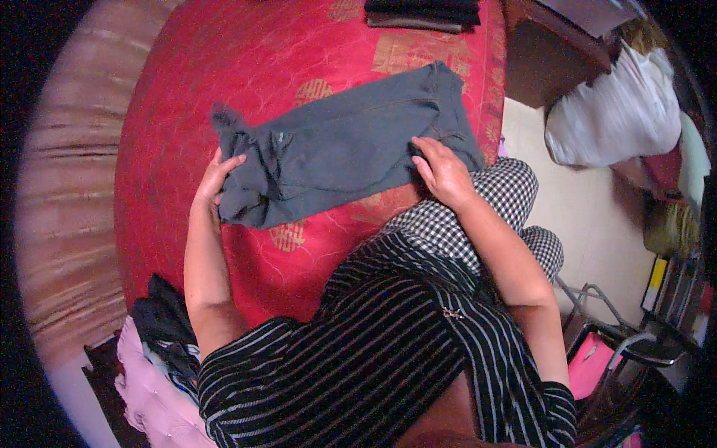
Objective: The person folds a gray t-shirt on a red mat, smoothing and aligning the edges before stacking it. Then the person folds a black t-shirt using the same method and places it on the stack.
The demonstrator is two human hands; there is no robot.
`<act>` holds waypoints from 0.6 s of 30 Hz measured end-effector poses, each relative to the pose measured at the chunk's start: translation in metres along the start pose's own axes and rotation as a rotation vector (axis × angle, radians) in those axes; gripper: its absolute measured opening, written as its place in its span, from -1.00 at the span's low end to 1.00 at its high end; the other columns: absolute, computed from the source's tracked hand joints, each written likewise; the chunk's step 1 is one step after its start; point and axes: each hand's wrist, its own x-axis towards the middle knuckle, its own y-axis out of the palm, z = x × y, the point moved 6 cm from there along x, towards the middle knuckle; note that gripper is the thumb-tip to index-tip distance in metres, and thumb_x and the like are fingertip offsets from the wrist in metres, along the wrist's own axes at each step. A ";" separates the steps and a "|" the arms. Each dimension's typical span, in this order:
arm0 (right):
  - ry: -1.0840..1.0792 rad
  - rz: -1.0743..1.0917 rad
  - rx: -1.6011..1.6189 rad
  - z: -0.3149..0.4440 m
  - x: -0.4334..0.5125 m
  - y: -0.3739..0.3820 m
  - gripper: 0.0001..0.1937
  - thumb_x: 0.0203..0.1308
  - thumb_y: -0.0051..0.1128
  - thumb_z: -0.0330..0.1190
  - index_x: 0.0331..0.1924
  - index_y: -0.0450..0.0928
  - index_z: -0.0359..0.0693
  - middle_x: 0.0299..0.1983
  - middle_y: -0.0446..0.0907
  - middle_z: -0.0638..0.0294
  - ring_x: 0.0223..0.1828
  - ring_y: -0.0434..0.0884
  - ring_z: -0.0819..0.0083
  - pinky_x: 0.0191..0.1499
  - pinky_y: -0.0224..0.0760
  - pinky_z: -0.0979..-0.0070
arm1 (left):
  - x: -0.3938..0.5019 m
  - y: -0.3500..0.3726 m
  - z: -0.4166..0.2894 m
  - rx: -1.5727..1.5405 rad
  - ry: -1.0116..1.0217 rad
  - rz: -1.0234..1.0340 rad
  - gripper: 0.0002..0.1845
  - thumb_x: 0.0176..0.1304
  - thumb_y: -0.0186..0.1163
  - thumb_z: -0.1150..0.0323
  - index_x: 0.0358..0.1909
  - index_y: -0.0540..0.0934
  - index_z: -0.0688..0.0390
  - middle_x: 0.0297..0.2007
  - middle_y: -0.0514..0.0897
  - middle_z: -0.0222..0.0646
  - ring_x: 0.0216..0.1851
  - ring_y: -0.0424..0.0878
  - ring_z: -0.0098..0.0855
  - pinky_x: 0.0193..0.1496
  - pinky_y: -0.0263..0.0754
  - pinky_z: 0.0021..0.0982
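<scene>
A dark grey garment (347, 145) lies folded into a long strip on a red bedspread (196, 67), with seams along its upper part and a small light mark near its left end. That left end is bunched and creased. My left hand (214, 178) grips it there, thumb on top and the other fingers out of sight beneath the cloth. Over the garment's right end, my right hand (446, 172) rests palm down on its near edge. The thumb and index finger of that hand are apart.
Folded dark cloths (423, 14) lie at the bed's far edge. A pinkish curtain (73, 168) hangs at left. Dark clothes (162, 308) and a pink garment (151, 392) are piled at lower left. Rightward are a white bundle (616, 112) and a metal-framed chair (633, 347).
</scene>
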 end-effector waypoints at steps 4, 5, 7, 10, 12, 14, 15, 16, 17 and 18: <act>0.031 0.023 0.086 -0.003 0.001 0.007 -0.59 0.39 -0.01 -0.20 0.22 0.45 -0.20 0.13 0.55 -0.04 0.17 0.53 0.01 0.19 0.42 0.23 | 0.003 0.082 -0.022 -0.045 0.030 0.065 -0.23 0.16 0.34 0.43 0.40 0.22 0.05 0.12 0.54 -0.21 0.08 0.57 -0.25 0.03 0.59 -0.18; 0.065 0.035 0.129 -0.004 0.002 0.010 -0.59 0.39 -0.02 -0.19 0.22 0.45 -0.20 0.14 0.55 -0.04 0.17 0.53 0.01 0.19 0.42 0.22 | 0.004 0.106 -0.022 -0.038 0.039 0.070 -0.21 0.16 0.33 0.44 0.42 0.20 0.03 0.11 0.54 -0.22 0.07 0.57 -0.25 0.02 0.59 -0.18; 0.127 0.034 0.221 -0.007 0.004 0.016 -0.58 0.40 -0.03 -0.18 0.23 0.45 -0.18 0.14 0.55 -0.04 0.17 0.53 0.00 0.19 0.41 0.21 | 0.009 0.156 -0.011 -0.044 0.060 0.008 -0.12 0.19 0.31 0.44 0.50 0.08 -0.09 0.11 0.53 -0.22 0.04 0.59 -0.30 -0.04 0.62 -0.18; 0.302 0.091 0.481 -0.015 0.002 0.032 -0.54 0.42 -0.01 -0.10 0.25 0.43 -0.19 0.15 0.55 -0.12 0.19 0.54 -0.01 0.22 0.38 0.26 | 0.019 0.227 0.017 -0.002 0.026 0.134 -0.05 0.27 0.29 0.38 0.54 -0.09 -0.19 0.12 0.50 -0.19 -0.09 0.65 -0.34 -0.17 0.67 -0.21; 0.415 0.113 0.607 -0.022 -0.001 0.042 -0.48 0.42 0.00 -0.02 0.28 0.41 -0.19 0.13 0.58 -0.10 0.18 0.57 0.10 0.23 0.37 0.35 | 0.024 0.246 0.034 0.063 0.039 0.108 -0.07 0.33 0.28 0.31 0.55 -0.13 -0.16 0.06 0.55 -0.21 -0.18 0.69 -0.35 -0.19 0.68 -0.33; 0.496 0.099 0.663 -0.031 -0.001 0.049 -0.49 0.42 0.03 -0.09 0.28 0.41 -0.25 0.14 0.58 0.02 0.18 0.53 0.25 0.24 0.33 0.44 | 0.030 0.242 0.039 0.031 0.106 0.142 -0.08 0.34 0.27 0.31 0.55 -0.13 -0.11 0.04 0.57 -0.22 -0.16 0.69 -0.37 -0.18 0.67 -0.37; 0.506 0.075 0.702 -0.034 0.000 0.052 -0.50 0.43 0.05 -0.12 0.29 0.40 -0.28 0.15 0.58 0.08 0.19 0.52 0.32 0.25 0.31 0.49 | 0.032 0.234 0.042 0.019 0.136 0.150 -0.08 0.34 0.27 0.31 0.56 -0.14 -0.09 0.03 0.58 -0.22 -0.16 0.69 -0.39 -0.17 0.67 -0.39; 0.508 0.085 0.713 -0.036 0.001 0.056 -0.49 0.40 0.07 -0.09 0.29 0.41 -0.24 0.13 0.59 0.04 0.18 0.54 0.27 0.24 0.33 0.46 | 0.032 0.224 0.043 -0.021 0.189 0.172 -0.14 0.37 0.24 0.32 0.54 -0.08 0.00 0.03 0.59 -0.21 -0.15 0.69 -0.39 -0.16 0.65 -0.44; 0.489 0.077 0.733 -0.037 0.002 0.060 -0.47 0.37 0.10 -0.07 0.29 0.42 -0.20 0.12 0.61 0.01 0.17 0.57 0.23 0.22 0.36 0.43 | 0.034 0.211 0.043 -0.039 0.255 0.134 -0.31 0.40 0.20 0.33 0.49 0.14 0.04 0.03 0.60 -0.21 -0.15 0.68 -0.41 -0.19 0.65 -0.46; 0.478 0.076 0.753 -0.038 0.005 0.064 -0.46 0.35 0.12 -0.04 0.28 0.43 -0.17 0.10 0.62 -0.02 0.16 0.59 0.18 0.21 0.38 0.39 | 0.038 0.192 0.042 0.019 0.287 0.054 -0.38 0.39 0.20 0.34 0.44 0.24 0.06 0.04 0.60 -0.22 -0.12 0.67 -0.41 -0.14 0.63 -0.45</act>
